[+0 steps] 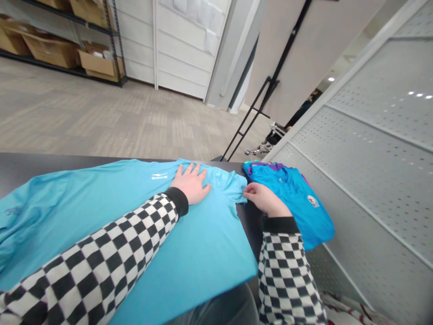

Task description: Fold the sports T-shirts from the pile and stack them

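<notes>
A light-blue T-shirt [189,253] with a small white logo lies spread over the dark table, its lower edge hanging near my legs. My left hand [191,183] rests flat on it beside the logo, fingers spread. At the shirt's right side, my right hand [265,198] pinches the edge of the short sleeve [233,186] between thumb and fingers. The sleeve is wrinkled there. At the far left the other part of the shirt is bunched in folds.
Folded shirts [294,194], a bright blue one on top, are stacked at the table's right end. A perforated grey panel [382,135] stands close on the right. Beyond the dark table [30,163] are a shelf with cardboard boxes [50,49] and a black metal stand [260,101].
</notes>
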Demonstrator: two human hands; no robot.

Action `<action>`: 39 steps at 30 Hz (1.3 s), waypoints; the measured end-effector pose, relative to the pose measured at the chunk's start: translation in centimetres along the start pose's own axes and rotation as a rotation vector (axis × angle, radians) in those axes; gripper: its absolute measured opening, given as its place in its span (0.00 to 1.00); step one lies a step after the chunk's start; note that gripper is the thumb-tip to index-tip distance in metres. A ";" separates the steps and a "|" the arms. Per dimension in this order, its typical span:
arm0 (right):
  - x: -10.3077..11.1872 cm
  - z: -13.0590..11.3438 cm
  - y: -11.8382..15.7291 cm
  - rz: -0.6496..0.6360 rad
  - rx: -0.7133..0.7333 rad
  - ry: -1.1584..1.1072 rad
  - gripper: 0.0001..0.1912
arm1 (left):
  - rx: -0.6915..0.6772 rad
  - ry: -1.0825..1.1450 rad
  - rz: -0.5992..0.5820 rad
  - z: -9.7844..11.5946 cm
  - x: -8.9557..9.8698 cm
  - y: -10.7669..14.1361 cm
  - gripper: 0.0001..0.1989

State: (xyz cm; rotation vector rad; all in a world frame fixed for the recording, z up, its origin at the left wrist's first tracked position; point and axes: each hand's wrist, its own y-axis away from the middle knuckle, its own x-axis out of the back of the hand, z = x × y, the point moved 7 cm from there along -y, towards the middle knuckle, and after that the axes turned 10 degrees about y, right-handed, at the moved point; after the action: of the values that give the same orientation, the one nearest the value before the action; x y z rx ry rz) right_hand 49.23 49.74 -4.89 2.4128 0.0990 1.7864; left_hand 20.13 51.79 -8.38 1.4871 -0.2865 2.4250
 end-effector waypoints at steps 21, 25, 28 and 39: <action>-0.4 -5.8 -1.0 0.400 0.319 0.116 0.24 | -0.033 -0.025 0.146 1.2 1.8 0.2 0.40; -3.4 -6.7 -1.8 0.151 0.302 0.188 0.35 | -0.015 -0.019 0.145 0.8 2.1 0.1 0.39; -4.8 -5.9 -2.0 -0.017 0.204 0.265 0.42 | 0.042 -0.003 0.022 -0.2 1.0 -0.3 0.44; -4.7 -5.7 -1.8 -0.063 0.177 0.285 0.47 | 0.050 0.001 -0.065 -1.6 2.0 -1.9 0.49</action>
State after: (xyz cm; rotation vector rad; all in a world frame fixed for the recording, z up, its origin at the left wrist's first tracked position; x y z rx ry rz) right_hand 42.43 51.27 -7.96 2.2166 0.3730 2.1627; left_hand 18.56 54.35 -7.28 1.4916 -0.1761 2.3981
